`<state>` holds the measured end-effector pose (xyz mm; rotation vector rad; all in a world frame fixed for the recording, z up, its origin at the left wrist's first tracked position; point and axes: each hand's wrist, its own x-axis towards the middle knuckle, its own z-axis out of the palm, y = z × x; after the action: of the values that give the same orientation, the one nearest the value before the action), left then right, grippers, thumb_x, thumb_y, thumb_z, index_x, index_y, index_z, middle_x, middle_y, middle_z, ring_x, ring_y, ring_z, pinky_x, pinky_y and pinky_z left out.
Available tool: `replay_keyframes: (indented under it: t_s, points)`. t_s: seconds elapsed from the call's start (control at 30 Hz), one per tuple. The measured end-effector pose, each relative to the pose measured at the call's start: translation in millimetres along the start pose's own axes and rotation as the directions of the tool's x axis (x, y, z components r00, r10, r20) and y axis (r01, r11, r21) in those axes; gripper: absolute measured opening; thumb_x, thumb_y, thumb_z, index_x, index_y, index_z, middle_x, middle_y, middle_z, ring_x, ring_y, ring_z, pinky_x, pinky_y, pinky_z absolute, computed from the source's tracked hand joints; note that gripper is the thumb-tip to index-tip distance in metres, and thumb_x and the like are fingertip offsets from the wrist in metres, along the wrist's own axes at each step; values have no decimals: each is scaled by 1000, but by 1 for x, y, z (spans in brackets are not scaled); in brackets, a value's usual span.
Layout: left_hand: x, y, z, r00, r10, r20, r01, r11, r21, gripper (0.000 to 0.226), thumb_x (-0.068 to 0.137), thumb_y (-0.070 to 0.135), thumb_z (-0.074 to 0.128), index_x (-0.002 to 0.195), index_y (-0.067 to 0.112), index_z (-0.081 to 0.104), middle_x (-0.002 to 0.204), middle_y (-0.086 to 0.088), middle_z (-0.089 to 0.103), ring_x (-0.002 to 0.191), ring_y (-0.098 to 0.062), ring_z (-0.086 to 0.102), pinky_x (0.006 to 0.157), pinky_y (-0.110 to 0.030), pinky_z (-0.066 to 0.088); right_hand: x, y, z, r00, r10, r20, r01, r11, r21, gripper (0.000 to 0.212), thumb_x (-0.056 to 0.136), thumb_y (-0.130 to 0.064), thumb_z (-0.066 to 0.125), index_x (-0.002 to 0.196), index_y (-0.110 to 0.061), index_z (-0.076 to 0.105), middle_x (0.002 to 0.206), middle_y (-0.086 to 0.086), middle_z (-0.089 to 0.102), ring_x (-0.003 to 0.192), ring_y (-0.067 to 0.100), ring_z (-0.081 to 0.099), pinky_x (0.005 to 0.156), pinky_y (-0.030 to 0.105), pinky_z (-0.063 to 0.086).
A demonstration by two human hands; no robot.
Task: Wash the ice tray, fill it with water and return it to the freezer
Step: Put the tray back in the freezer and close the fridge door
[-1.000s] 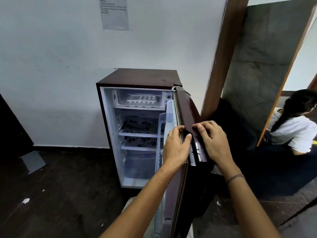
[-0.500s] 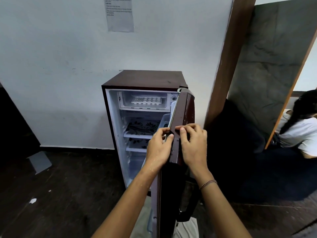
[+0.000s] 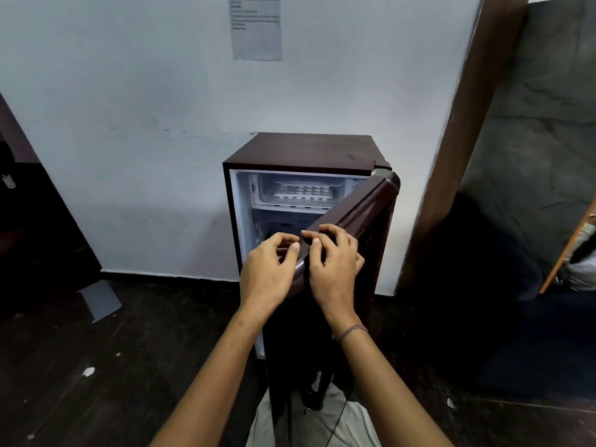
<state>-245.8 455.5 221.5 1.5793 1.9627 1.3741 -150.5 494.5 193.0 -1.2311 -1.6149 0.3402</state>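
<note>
The ice tray [image 3: 298, 191] lies in the freezer compartment [image 3: 258, 188], above and behind the left hand [image 3: 267, 272] and right hand [image 3: 335, 269], both gripping the half-open fridge door [image 3: 371, 208] by its edge.

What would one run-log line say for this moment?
ice tray: in freezer | fridge door: partly open | left hand: grips door edge | right hand: grips door edge

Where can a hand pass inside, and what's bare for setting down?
Free: gap between left inner wall and door; fridge top. Crowded: door edge, under left hand and right hand; freezer compartment, holding the ice tray.
</note>
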Motion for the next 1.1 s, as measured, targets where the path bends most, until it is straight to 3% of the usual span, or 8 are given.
replay_keyframes:
  t_s: [0.2,0.33,0.47,0.63,0.73,0.87,1.0,1.1]
  points:
    - [15,-37,-13,964,190,-185,-130,946,297,24,93,34,50,109,24,65,106,6,67,100,-15,60,77,-27,44,-13,13,36,997,-72,0,69,957,280,47,95,-47,33,134,-22,45,142,-11,36,133,-1,27,110,14,18]
    - [45,-65,-24,927,281,-250,-180,915,362,25,91,32,49,100,19,68,96,2,69,89,-20,63,68,-27,43,-48,29,79,996,91,-13,-84,961,263,57,91,-59,31,128,-18,44,127,-11,34,120,4,33,104,16,27]
    - [75,-84,-33,910,325,-257,-215,901,377,31,89,34,44,97,18,69,91,0,68,84,-22,63,64,-27,44,-52,27,114,923,267,278,-363,846,391,47,88,-65,33,100,-22,48,100,-6,52,87,-1,51,77,14,42]
    - [109,-107,-42,909,323,-264,-215,905,367,29,90,29,45,94,13,69,87,-5,64,79,-27,61,62,-26,35,-31,18,140,880,263,395,-391,874,288,32,97,-46,34,83,-20,47,62,-8,51,48,-3,48,50,17,36]
    - [128,-117,-46,923,289,-256,-183,911,369,28,95,29,45,98,11,66,98,-9,60,87,-28,59,64,-30,37,-21,16,163,843,324,430,-448,865,227,43,96,-54,29,96,-16,50,84,0,65,74,9,63,66,29,51]
    - [142,-136,-47,938,234,-257,-103,895,435,37,95,38,44,118,11,54,122,-16,49,113,-32,45,86,-45,41,-7,8,185,772,398,495,-538,824,177,55,92,-64,25,104,-16,51,102,5,65,94,20,63,89,43,50]
    - [125,-161,-32,940,78,-333,34,947,319,61,90,44,53,138,10,35,134,-19,38,119,-34,37,94,-47,36,9,1,199,705,421,571,-606,775,177,61,94,-61,26,119,-12,54,109,-4,57,101,12,54,90,28,42]
    - [114,-180,-16,975,-36,-219,55,995,84,64,88,41,56,136,7,31,121,-11,44,115,-29,43,99,-44,37,20,0,211,678,386,625,-618,760,201,62,94,-61,27,124,-14,54,113,-5,56,111,10,51,90,23,35]
